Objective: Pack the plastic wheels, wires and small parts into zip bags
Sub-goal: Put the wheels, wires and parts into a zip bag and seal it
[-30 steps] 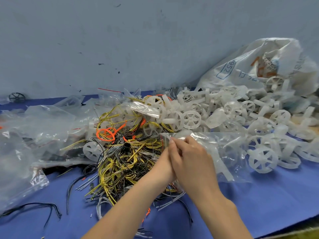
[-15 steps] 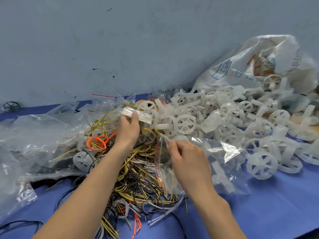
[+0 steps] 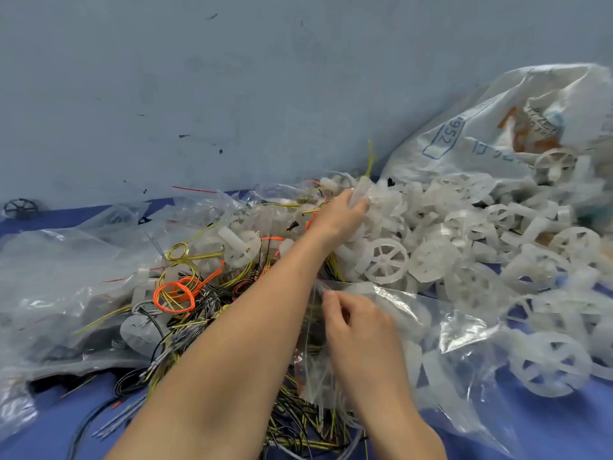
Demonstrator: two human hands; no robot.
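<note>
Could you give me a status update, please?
Left hand grips white part at wheel pile. Right hand pinches zip bag edge. Wires tangled under both arms.

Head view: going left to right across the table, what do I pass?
Black wheel → heap of clear bags → orange wire loop → left hand gripping a white part → white spoked wheel → printed sack.

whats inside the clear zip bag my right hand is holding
Whitish plastic pieces show through the zip bag pinched by the right hand; glare blurs them, and inside or beneath cannot be told. The hand covers its near edge.
</note>
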